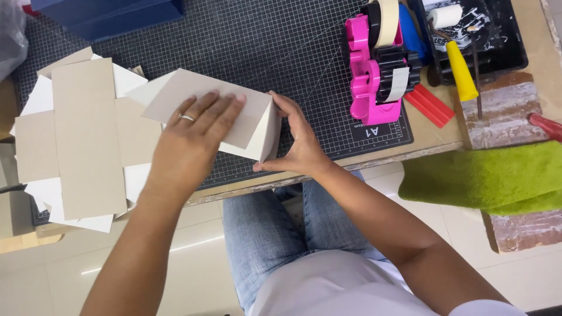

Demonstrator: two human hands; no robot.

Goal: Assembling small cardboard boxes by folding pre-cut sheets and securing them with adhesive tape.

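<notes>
**Two hands shape a folded cardboard piece on the cutting mat**

Left hand [196,126] lies flat, fingers spread, palm pressing down on the top panel of the folded cardboard piece [234,117]. It grasps nothing; it simply pins the sloping panel so it cannot spring back up. A ring shows on one finger.

Right hand [295,140] comes in from the other side, open and cupped against the raised end of the piece, thumb low along the bottom edge and fingers up at the top corner. It braces the fold rather than clutching it, apparently holding the end wall in line while the other palm bears down.

The piece sits on the dark gridded cutting mat [263,41], close to the desk's near edge, right above the person's knees in blue jeans.

Just beside it on the left lies a stack of flat cardboard blanks [82,134], cross-shaped and unfolded, partly overhanging the desk edge, within easy reach.

Further right stands a pink tape dispenser [374,76] with rolls loaded, and past it a black tray [509,52] holding a yellow-handled roller [459,67]. A green towel [492,175] drapes over the far right end.
</notes>
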